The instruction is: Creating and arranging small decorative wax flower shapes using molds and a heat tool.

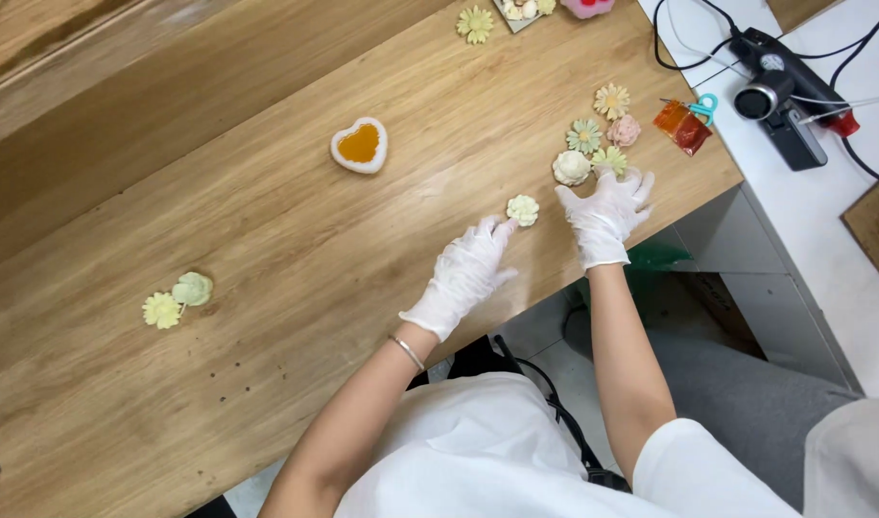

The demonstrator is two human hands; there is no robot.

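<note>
Both my hands wear white gloves and rest on a wooden table (pixel 267 221). My left hand (pixel 465 273) lies flat with fingers together, its fingertips touching or almost touching a small pale green flower-shaped piece (pixel 523 209). My right hand (pixel 607 213) is spread open on the table, fingertips by a light green flower piece (pixel 609 158) and a white round flower piece (pixel 571 168). Neither hand holds anything.
More flower pieces lie beyond: green-white (pixel 584 135), yellow-white (pixel 611 100), pink (pixel 624 130). A heart-shaped white dish with orange filling (pixel 360 145) sits mid-table. Two flower pieces (pixel 176 299) lie far left. An orange packet (pixel 682 126) and a black camera with cables (pixel 780 96) are right.
</note>
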